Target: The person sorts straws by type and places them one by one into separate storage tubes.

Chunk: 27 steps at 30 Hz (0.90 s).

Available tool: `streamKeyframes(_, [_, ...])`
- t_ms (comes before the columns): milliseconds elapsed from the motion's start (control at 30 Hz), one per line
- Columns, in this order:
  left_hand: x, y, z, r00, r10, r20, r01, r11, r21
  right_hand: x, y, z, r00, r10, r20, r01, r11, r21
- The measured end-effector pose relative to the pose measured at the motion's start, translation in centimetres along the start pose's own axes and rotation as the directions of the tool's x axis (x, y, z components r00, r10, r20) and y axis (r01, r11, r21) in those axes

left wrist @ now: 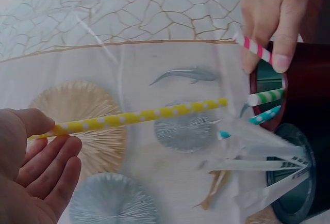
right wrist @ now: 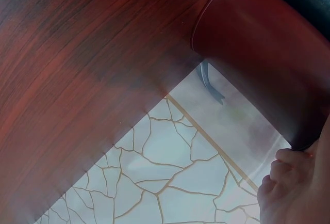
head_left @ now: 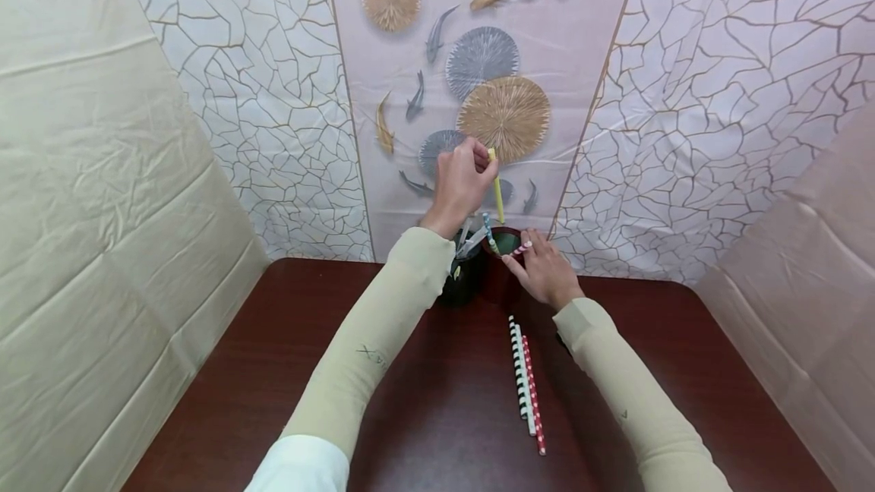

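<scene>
My left hand (head_left: 461, 181) pinches a yellow paper straw with pale dots (left wrist: 170, 111) between thumb and fingertips. In the head view the straw hangs upright, its lower end just over a dark red cup (head_left: 499, 283). My right hand (head_left: 544, 270) holds that cup by its rim, the thumb on the near side and the fingers around the far side. Inside the cup lean a pink-and-white striped straw (left wrist: 255, 48), right beside the thumb, a green-and-white striped straw (left wrist: 265, 97) and a blue dotted straw (left wrist: 268, 114). The right wrist view shows the cup's side (right wrist: 258, 53) and curled knuckles.
A black cup (head_left: 459, 285) with several pale strips (left wrist: 247, 164) stands left of the red one. Nearer on the brown table (head_left: 437, 416) lie a black-and-white striped straw (head_left: 517, 370), a whitish straw (head_left: 525, 382) and a red dotted straw (head_left: 535, 395). A patterned cloth (head_left: 424, 21) hangs behind.
</scene>
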<state>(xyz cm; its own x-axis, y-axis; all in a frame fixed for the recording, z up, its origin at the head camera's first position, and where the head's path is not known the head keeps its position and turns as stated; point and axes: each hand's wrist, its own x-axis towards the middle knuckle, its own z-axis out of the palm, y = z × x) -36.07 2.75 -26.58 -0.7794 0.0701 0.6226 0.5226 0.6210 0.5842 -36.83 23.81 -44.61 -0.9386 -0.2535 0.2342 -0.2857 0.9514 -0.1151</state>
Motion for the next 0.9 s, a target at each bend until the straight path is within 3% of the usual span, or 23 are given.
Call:
streamKeyframes(300, [-0.8,-0.9,2.3,0.999,-0.012,0.037,0.011,1.0,0.026,-0.1,0.0,-0.1,1.0,-0.002,-0.014,0.002,1.0,0.001])
streamKeyframes(500, [-1.2,-1.1,3.1,0.984,-0.018,0.178,-0.016,0.982,0.187,-0.2,-0.1,-0.2,1.0,-0.005,-0.008,0.005,1.0,0.008])
streamKeyframes(667, [-1.5,-0.7,2.8,0.982,0.002,0.19,-0.042,0.977,0.209,-0.2,0.0,-0.2,1.0,0.009,0.021,-0.009,1.0,0.006])
streamKeyframes(900, [-2.7,0.7,1.2,0.982,0.069,0.176,-0.104,0.974,0.202,-0.2,-0.2,-0.3,1.0,0.016,0.025,-0.016,1.0,0.011])
